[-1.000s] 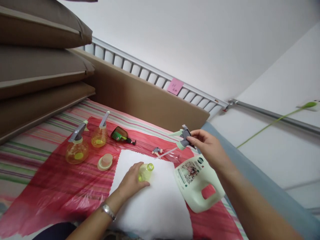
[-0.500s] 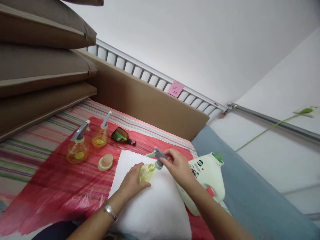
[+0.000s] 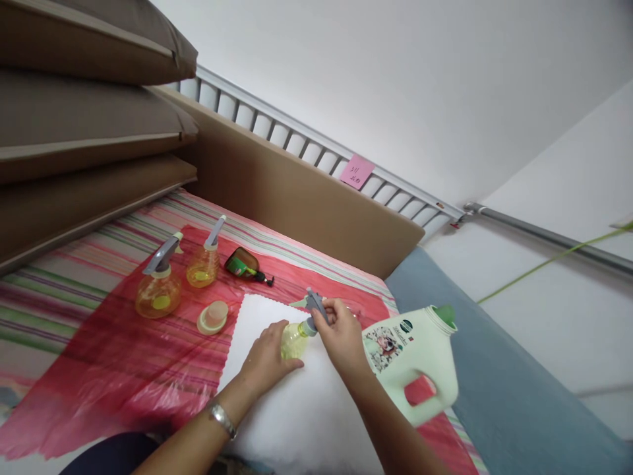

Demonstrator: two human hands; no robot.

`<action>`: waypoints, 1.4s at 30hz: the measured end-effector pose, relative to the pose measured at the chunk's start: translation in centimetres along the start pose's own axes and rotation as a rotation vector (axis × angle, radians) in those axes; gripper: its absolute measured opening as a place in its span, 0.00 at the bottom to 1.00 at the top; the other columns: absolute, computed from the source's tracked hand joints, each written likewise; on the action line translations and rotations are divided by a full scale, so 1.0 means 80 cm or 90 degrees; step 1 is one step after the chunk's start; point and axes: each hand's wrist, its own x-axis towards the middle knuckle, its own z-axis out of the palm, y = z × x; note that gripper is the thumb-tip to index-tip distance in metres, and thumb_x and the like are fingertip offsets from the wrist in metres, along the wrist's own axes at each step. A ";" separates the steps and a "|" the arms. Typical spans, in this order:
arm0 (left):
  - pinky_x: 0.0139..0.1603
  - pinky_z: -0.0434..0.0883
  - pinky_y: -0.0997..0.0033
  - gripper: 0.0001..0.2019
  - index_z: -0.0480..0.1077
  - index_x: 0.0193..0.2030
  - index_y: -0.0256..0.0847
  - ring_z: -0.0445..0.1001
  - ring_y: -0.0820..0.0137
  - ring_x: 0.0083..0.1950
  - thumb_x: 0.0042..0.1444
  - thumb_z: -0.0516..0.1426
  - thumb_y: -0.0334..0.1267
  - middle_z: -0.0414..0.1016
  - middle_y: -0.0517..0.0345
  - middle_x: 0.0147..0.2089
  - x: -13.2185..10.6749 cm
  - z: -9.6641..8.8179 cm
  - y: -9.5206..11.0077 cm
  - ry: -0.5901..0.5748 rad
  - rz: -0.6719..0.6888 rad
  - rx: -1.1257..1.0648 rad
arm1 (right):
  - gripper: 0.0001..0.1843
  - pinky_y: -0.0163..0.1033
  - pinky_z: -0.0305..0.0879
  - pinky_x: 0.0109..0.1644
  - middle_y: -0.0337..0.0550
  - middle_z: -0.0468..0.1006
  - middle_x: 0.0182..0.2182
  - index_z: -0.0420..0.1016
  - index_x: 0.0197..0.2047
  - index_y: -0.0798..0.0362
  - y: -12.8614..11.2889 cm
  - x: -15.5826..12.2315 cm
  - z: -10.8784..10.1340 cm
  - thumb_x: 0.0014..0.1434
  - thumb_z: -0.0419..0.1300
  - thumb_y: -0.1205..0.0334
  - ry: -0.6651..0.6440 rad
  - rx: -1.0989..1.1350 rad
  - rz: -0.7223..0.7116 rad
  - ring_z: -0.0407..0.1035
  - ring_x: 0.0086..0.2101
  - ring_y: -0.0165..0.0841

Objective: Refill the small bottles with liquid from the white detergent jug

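Note:
My left hand (image 3: 270,356) is wrapped round a small clear yellow spray bottle (image 3: 293,342), tilted over a white cloth (image 3: 297,409). In my right hand (image 3: 341,336) is a grey trigger spray head (image 3: 315,305), its collar at the bottle's mouth; whether the threads have caught cannot be seen. A large pale green jug (image 3: 430,356) with a cow on its label leans just right of my right hand, its green mouth uppermost.
Two amber spray bottles, a larger one (image 3: 159,293) and a smaller one (image 3: 202,267), stand on red plastic film (image 3: 163,356) at left. A brown pump bottle (image 3: 243,264) lies nearby. Closer sits a round cream-and-peach cap (image 3: 212,318). Brown cushions (image 3: 89,112) are stacked far left.
My right hand has brought the spray head down onto the bottle's mouth, closing the gap between them. My left hand keeps its hold. The camera view has shifted slightly.

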 end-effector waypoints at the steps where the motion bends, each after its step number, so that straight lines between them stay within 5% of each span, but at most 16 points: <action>1: 0.56 0.62 0.54 0.38 0.60 0.57 0.39 0.66 0.52 0.57 0.37 0.67 0.41 0.68 0.43 0.55 0.000 -0.001 0.000 -0.003 0.000 0.003 | 0.10 0.36 0.61 0.32 0.38 0.74 0.27 0.66 0.34 0.51 0.001 -0.001 0.002 0.55 0.57 0.53 0.005 0.013 -0.001 0.68 0.26 0.33; 12: 0.58 0.61 0.52 0.39 0.61 0.58 0.40 0.65 0.53 0.58 0.37 0.68 0.41 0.68 0.43 0.56 -0.002 -0.005 0.001 -0.023 0.000 -0.010 | 0.14 0.36 0.62 0.33 0.40 0.75 0.29 0.70 0.37 0.53 0.010 -0.016 0.005 0.56 0.57 0.50 -0.069 0.076 0.045 0.67 0.27 0.34; 19: 0.64 0.56 0.54 0.45 0.55 0.62 0.36 0.59 0.56 0.63 0.34 0.68 0.33 0.61 0.41 0.62 0.000 -0.017 -0.004 -0.104 0.024 -0.024 | 0.20 0.41 0.62 0.43 0.44 0.76 0.37 0.73 0.42 0.55 0.023 -0.019 0.007 0.57 0.54 0.48 -0.132 0.123 0.054 0.68 0.39 0.40; 26: 0.64 0.56 0.52 0.45 0.55 0.62 0.37 0.59 0.55 0.64 0.34 0.68 0.30 0.60 0.39 0.63 -0.001 -0.017 -0.009 -0.090 -0.006 -0.065 | 0.19 0.44 0.59 0.54 0.42 0.75 0.44 0.70 0.49 0.52 0.031 -0.017 0.008 0.52 0.60 0.61 -0.268 0.249 0.038 0.67 0.47 0.40; 37: 0.63 0.57 0.51 0.43 0.59 0.58 0.39 0.62 0.55 0.61 0.32 0.69 0.29 0.64 0.44 0.59 -0.001 -0.017 -0.009 -0.082 -0.023 -0.075 | 0.17 0.47 0.65 0.49 0.44 0.77 0.37 0.69 0.38 0.53 0.043 -0.023 0.035 0.48 0.66 0.54 -0.111 0.194 0.074 0.71 0.39 0.41; 42: 0.63 0.57 0.52 0.43 0.58 0.59 0.39 0.62 0.55 0.61 0.32 0.69 0.30 0.64 0.44 0.59 -0.002 -0.016 -0.012 -0.086 -0.016 -0.070 | 0.24 0.50 0.62 0.54 0.48 0.75 0.45 0.68 0.47 0.53 0.047 -0.034 0.038 0.49 0.65 0.53 -0.116 0.286 0.103 0.69 0.46 0.43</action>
